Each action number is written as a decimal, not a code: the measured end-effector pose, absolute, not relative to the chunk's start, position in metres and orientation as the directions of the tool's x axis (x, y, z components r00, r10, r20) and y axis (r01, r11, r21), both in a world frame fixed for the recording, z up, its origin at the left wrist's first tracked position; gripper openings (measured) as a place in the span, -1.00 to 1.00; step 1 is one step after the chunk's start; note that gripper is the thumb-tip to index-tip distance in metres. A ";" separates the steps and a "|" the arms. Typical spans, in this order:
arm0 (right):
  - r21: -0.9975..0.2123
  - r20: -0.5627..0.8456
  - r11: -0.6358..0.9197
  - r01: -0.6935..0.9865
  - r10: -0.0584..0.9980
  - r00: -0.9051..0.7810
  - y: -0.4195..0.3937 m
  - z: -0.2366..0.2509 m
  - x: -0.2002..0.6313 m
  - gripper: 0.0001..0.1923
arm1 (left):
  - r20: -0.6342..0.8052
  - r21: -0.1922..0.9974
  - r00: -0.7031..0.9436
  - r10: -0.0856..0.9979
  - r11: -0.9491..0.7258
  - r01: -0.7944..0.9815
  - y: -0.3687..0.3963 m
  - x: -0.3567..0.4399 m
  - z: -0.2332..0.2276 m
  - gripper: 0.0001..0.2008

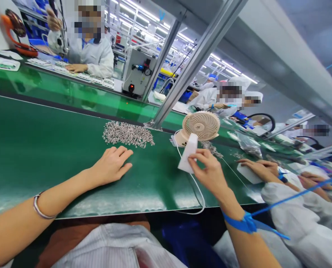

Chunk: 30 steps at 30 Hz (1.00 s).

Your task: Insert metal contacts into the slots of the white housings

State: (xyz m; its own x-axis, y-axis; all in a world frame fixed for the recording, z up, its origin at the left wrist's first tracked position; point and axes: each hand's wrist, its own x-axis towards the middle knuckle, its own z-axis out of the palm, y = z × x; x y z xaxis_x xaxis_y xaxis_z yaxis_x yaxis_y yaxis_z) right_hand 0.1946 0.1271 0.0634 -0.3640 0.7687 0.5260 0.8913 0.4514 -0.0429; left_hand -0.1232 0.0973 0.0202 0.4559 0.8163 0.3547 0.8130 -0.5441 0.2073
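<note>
My right hand (209, 169), with a blue strap round its wrist, pinches a white, slab-like piece (187, 158) between thumb and fingers. The piece is tilted above the green tabletop (152, 182), in front of a small beige fan (201, 126). My left hand (112, 165) is low over the tabletop, palm down. Its fingers are loosely bent, the thumb stands apart, and no object shows in it. Just beyond those fingers lies a heap of small silvery metal parts (128, 134). I cannot tell whether the left fingertips touch the table.
A white cable (201, 191) runs from the fan over the front edge. More small parts (210, 148) lie behind my right hand. A co-worker's hands (258, 169) are at the right by another white piece (248, 174). A metal post (166, 100) rises at the back.
</note>
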 end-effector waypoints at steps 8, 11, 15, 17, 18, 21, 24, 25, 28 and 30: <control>0.011 0.264 0.950 0.311 0.297 -0.918 0.057 0.045 0.077 -0.74 | 0.643 0.400 0.149 0.751 -0.495 0.771 0.054 -0.147 0.048 -0.68; -0.090 0.170 0.955 0.282 0.294 -0.941 0.064 0.043 0.070 -0.72 | 0.554 0.347 0.199 0.809 -0.442 0.827 0.027 -0.157 0.035 -0.69; -0.276 0.207 0.917 0.289 0.350 -0.914 0.095 0.047 0.070 -0.79 | 0.494 0.228 0.208 0.844 -0.356 0.906 -0.003 -0.138 0.016 -0.64; -0.403 0.239 0.873 0.276 0.391 -0.889 0.109 0.050 0.069 -0.82 | 0.482 0.114 0.220 0.848 -0.310 0.944 -0.014 -0.118 0.013 -0.64; -0.459 0.242 0.841 0.286 0.428 -0.871 0.114 0.051 0.069 -0.84 | 0.466 0.058 0.229 0.854 -0.288 0.956 -0.018 -0.109 0.013 -0.64; -0.571 0.226 0.731 0.374 0.577 -0.785 0.118 0.049 0.070 -0.87 | 0.398 -0.051 0.389 0.831 -0.403 0.914 -0.023 -0.093 0.018 -0.71; -0.615 0.211 0.663 0.427 0.660 -0.721 0.111 0.046 0.073 -0.87 | 0.394 -0.041 0.477 0.786 -0.503 0.863 -0.019 -0.093 0.021 -0.77; -0.613 0.212 0.657 0.438 0.671 -0.710 0.108 0.045 0.074 -0.87 | 0.413 -0.037 0.454 0.789 -0.483 0.875 -0.016 -0.094 0.021 -0.76; -0.577 0.253 0.673 0.464 0.687 -0.682 0.102 0.043 0.076 -0.87 | 0.492 -0.108 0.383 0.782 -0.381 0.918 -0.007 -0.089 0.016 -0.73; -0.537 0.273 0.695 0.478 0.680 -0.681 0.101 0.043 0.074 -0.86 | 0.528 -0.209 0.376 0.762 -0.312 0.927 -0.003 -0.080 0.012 -0.74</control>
State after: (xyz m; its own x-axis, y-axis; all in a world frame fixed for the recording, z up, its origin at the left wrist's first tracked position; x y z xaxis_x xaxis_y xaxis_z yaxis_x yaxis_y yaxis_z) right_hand 0.0743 0.1015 0.0426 -0.6808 0.6797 0.2730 0.4783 0.6948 -0.5370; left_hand -0.0798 -0.0029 0.0123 0.3757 0.7616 0.5280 0.9267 -0.3124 -0.2087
